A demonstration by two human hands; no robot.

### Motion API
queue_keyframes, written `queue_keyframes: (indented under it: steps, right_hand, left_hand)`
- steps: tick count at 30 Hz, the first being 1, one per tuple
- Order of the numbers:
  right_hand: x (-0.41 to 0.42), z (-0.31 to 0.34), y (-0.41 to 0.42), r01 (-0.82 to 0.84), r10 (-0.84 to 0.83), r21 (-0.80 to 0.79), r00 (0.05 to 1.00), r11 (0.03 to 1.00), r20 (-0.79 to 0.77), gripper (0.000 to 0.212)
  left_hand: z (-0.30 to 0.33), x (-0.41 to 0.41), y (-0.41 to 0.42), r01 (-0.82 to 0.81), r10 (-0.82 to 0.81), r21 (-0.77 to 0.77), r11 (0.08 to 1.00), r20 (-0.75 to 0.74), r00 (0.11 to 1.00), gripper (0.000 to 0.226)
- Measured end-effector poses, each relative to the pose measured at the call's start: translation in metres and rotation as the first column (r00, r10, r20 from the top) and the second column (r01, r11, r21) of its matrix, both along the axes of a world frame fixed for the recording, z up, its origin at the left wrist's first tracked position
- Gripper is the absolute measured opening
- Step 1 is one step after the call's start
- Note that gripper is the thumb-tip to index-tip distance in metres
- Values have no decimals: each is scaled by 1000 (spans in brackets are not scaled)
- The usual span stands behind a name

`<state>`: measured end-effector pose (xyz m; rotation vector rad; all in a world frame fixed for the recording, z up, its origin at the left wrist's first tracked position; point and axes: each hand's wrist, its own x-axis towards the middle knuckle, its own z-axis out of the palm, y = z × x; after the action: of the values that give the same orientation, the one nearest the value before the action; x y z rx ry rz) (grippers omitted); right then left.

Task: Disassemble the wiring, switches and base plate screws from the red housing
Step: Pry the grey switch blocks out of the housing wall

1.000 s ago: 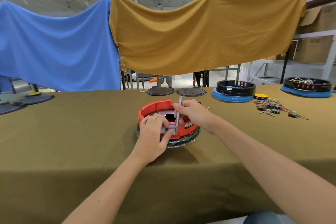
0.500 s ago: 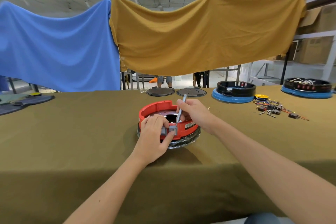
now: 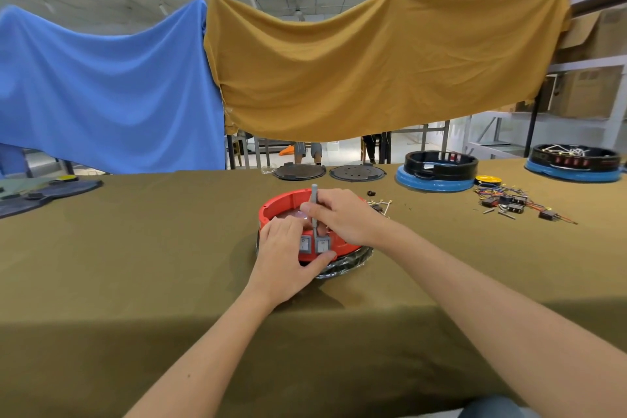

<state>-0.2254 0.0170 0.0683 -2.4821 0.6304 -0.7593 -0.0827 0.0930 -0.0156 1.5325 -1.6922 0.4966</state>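
The round red housing (image 3: 285,202) lies on the olive tablecloth, on a dark shiny base plate (image 3: 342,266). Two grey rocker switches (image 3: 322,245) sit in its near wall. My left hand (image 3: 288,258) grips that near wall, fingers over the rim and thumb under the switches. My right hand (image 3: 342,214) holds a thin grey tool (image 3: 314,207) nearly upright, its tip down inside the housing just behind the switches. The housing's inside is mostly hidden by both hands.
Loose wires, screws and small black switches (image 3: 512,204) lie at the right. Two black-and-blue housings (image 3: 437,171) (image 3: 576,163) and two dark round plates (image 3: 300,171) (image 3: 356,172) stand along the far edge. A small wire bundle (image 3: 380,206) lies beside the red housing. Dark parts (image 3: 47,193) sit far left.
My right hand has shifted slightly left and tipped the grey tool more upright, its tip staying behind the switches. My left hand keeps its grip on the housing wall.
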Motion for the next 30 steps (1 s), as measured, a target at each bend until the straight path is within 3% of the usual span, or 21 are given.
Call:
queue_keyframes:
  steps: [9,14,21,24,30]
  right_hand:
    - [24,29,6,18,-25,-28,957,999,-288,42]
    - [24,30,2,19,-17,6,962,1000,-274,44]
    - [2,6,-2,5,-6,-24,999,1000,-44,33]
    - [5,4,2,6,-15,-108,996,994,-86,35]
    - [18,21,3,33,-32,0,978,999,-204,41]
  left_hand:
    - [1,1,-1,-5,5,5,1000,29,1000,56]
    - [2,1,-1,2,-2,-5,1000,19,1000,55]
    - [1,1,-1,-23,22,9,1000,37,999,56]
    - [1,1,-1,-16,15,21,1000,24,1000,55]
    - [2,0,-1,9,-9,3,1000,3,1000,54]
